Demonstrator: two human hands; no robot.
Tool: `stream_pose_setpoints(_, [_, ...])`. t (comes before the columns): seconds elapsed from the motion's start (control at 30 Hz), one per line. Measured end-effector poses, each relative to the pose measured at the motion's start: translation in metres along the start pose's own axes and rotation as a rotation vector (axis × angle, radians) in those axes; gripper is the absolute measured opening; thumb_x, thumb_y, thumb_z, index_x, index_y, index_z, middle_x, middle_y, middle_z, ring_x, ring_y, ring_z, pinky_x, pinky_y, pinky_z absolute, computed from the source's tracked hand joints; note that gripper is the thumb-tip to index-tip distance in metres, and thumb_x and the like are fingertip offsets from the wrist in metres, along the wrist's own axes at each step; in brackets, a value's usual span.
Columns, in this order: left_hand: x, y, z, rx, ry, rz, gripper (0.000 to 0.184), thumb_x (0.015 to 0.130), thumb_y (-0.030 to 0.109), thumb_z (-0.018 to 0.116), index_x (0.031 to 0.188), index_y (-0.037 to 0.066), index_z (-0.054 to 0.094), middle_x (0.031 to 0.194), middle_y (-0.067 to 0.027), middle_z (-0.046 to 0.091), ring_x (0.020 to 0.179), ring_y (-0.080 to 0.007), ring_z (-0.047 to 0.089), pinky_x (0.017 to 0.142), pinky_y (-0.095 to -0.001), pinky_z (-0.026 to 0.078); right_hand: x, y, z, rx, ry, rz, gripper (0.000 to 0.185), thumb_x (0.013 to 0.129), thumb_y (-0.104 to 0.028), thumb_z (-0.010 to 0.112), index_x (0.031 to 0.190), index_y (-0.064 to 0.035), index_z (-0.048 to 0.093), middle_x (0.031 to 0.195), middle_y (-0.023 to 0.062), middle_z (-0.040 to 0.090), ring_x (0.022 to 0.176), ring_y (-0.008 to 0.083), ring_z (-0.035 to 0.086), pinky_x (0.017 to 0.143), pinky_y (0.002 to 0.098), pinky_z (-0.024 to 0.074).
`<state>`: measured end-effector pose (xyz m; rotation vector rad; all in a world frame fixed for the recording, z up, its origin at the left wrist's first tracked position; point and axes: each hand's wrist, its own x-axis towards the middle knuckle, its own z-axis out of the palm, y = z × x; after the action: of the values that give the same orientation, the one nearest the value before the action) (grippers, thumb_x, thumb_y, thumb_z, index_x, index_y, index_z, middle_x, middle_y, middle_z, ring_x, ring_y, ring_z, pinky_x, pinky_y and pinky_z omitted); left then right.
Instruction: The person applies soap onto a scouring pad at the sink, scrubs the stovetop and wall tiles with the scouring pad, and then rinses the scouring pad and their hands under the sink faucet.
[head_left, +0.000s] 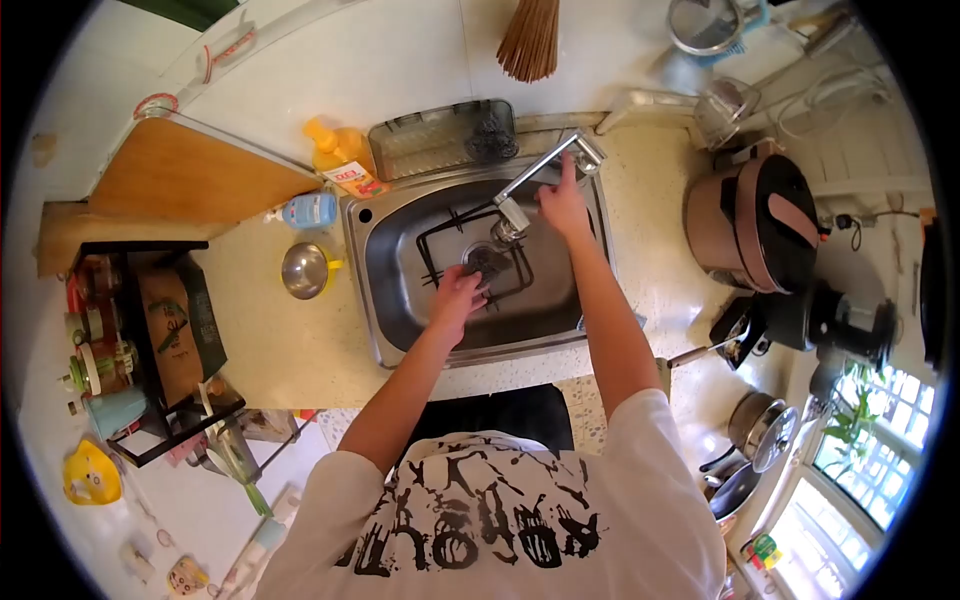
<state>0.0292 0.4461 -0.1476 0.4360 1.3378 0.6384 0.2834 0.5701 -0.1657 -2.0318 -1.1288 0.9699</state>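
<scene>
My left hand [458, 300] is over the sink, its fingers closed on a dark steel wool scrubber [487, 260] below the tap's spout. My right hand [565, 208] is at the sink's back right. Its index finger stretches out against the chrome faucet [540, 170] near its base, while the other fingers look loosely curled. A black stove grate [427, 262] lies inside the stainless steel sink [385, 325], partly hidden by the scrubber and the spout. Whether water is running is hard to make out.
Behind the sink stand a grey draining tray [425, 143] and an orange dish soap bottle [343, 150]. A blue bottle [308, 210] and a metal cup [304, 271] are on the left. To the right is a large cooker [735, 222]; a black rack [210, 310] stands far left.
</scene>
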Motion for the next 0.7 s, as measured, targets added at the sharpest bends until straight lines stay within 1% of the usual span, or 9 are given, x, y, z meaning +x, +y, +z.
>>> stream_pose_setpoints(0.03, [0.002,0.0,0.004,-0.01,0.011,-0.004,0.039,0.104,0.02,0.064,0.137,0.007,0.049,0.132,-0.0109,0.065,0.122,-0.0296,0.068,0.099,-0.0471,0.057,0.014,0.0,0.005,-0.037,-0.012,0.026,0.087,0.089,-0.019,0.064,0.166,-0.0151,0.023,0.103,0.0293,0.074,0.098,0.0474,0.072,0.089,0.0541,0.0563])
stream_pose_setpoints(0.17, [0.018,-0.002,0.016,-0.067,0.011,-0.03,0.04,0.104,0.02,0.064,0.139,0.007,0.048,0.133,-0.0123,0.065,0.124,-0.0312,0.068,0.099,-0.0478,0.057,0.032,-0.016,-0.004,0.03,-0.158,0.137,0.081,0.09,-0.023,0.063,0.161,-0.0096,0.027,0.087,0.021,0.078,0.076,0.0363,0.077,0.078,0.0493,0.0608])
stream_pose_setpoints(0.2, [0.021,-0.003,0.019,-0.071,0.022,-0.043,0.04,0.104,0.02,0.064,0.139,0.007,0.048,0.134,-0.0125,0.065,0.124,-0.0314,0.068,0.099,-0.0481,0.057,0.031,-0.016,-0.008,0.056,-0.187,0.106,0.077,0.091,-0.024,0.063,0.158,-0.0069,0.031,0.076,0.0148,0.077,0.062,0.0318,0.075,0.072,0.0464,0.0615])
stream_pose_setpoints(0.3, [0.03,-0.003,0.023,-0.111,0.013,-0.051,0.039,0.105,0.019,0.063,0.138,0.008,0.048,0.134,-0.0127,0.065,0.124,-0.0315,0.068,0.1,-0.0484,0.056,0.023,-0.014,-0.009,-0.04,-0.199,0.033,0.074,0.091,-0.025,0.063,0.156,-0.0049,0.035,0.079,0.0167,0.077,0.067,0.032,0.076,0.073,0.0455,0.0614])
stream_pose_setpoints(0.33, [0.032,-0.003,0.025,-0.128,0.001,-0.049,0.038,0.105,0.019,0.063,0.138,0.008,0.048,0.134,-0.0126,0.065,0.124,-0.0314,0.068,0.101,-0.0485,0.056,0.022,-0.001,0.002,-0.024,-0.174,0.036,0.064,0.097,-0.025,0.061,0.155,-0.0074,0.041,0.095,0.0156,0.079,0.084,0.0286,0.077,0.08,0.0427,0.0608])
stream_pose_setpoints(0.43, [0.039,-0.004,0.032,-0.152,0.012,-0.066,0.034,0.106,0.019,0.06,0.137,0.009,0.048,0.134,-0.0119,0.065,0.125,-0.031,0.067,0.103,-0.0503,0.055,-0.022,0.021,0.03,0.713,-0.168,0.057,0.048,0.106,-0.031,0.054,0.149,-0.008,0.053,0.113,0.0131,0.077,0.101,0.0256,0.074,0.089,0.041,0.0576])
stream_pose_setpoints(0.5, [0.045,-0.008,0.034,-0.212,0.029,-0.085,0.031,0.107,0.019,0.057,0.136,0.01,0.049,0.133,-0.0106,0.064,0.123,-0.0299,0.068,0.102,-0.0493,0.055,-0.057,0.026,0.049,0.873,-0.27,0.124,0.046,0.113,-0.039,0.043,0.139,-0.0059,0.062,0.12,0.0101,0.074,0.107,0.0243,0.069,0.095,0.0404,0.0542])
stream_pose_setpoints(0.6, [0.051,-0.011,0.037,-0.26,0.026,-0.1,0.028,0.11,0.023,0.052,0.135,0.011,0.05,0.133,-0.0081,0.064,0.117,-0.028,0.07,0.099,-0.0472,0.056,-0.096,0.008,0.062,1.221,-0.368,0.377,0.056,0.114,-0.047,0.035,0.128,-0.0024,0.066,0.114,0.0116,0.074,0.105,0.0263,0.069,0.097,0.0414,0.0531])
stream_pose_setpoints(0.7, [0.055,-0.012,0.041,-0.289,0.058,-0.132,0.027,0.111,0.031,0.048,0.13,0.013,0.054,0.132,-0.0055,0.065,0.113,-0.0237,0.069,0.097,-0.0432,0.055,-0.109,0.001,0.069,1.399,-0.266,0.442,0.061,0.114,-0.05,0.031,0.125,-0.0016,0.066,0.112,0.0134,0.073,0.107,0.03,0.068,0.099,0.0435,0.0525])
